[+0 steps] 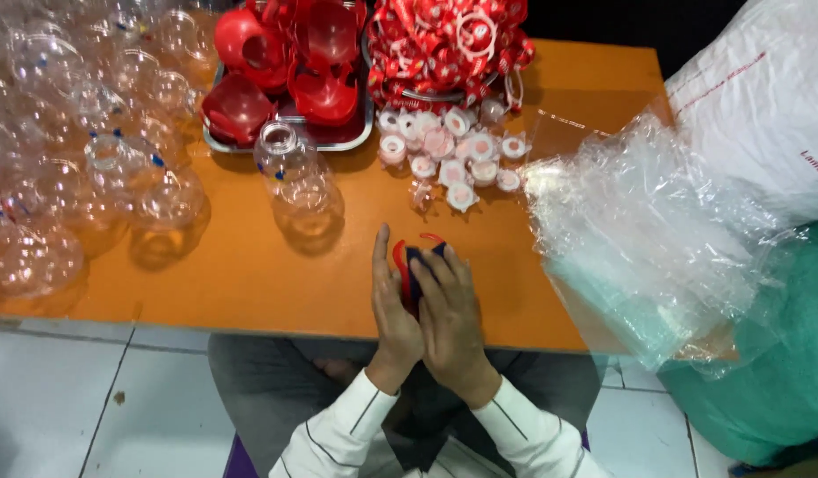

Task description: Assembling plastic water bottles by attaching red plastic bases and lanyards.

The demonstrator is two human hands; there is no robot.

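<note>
At the far left a heap of clear globes [64,168] spreads to the bench [249,283] edge; it looks loose, and a nudge from an elbow could likely roll some off onto the tiled floor [81,398]. One clear globe [294,177] stands alone just in front of the tray [338,137] of red shells [285,62], near enough to the hands that a forward reach might tip it. The left hand [393,310] stands on edge, fingers straight and together, thumb hidden, pressed flat against a small red and dark part [412,265] at the bench's near edge. The right hand [451,319] cups over it from the other side, fingers bent across the top, so both hands clamp the part between them. Most of it is covered, so if the halves sit crooked they may not seat, and squeezing could pinch a finger. Behind lie white rings [453,150] and red straps [444,44]; at right, plastic bags [639,230] overhang the edge and could slide off
</note>
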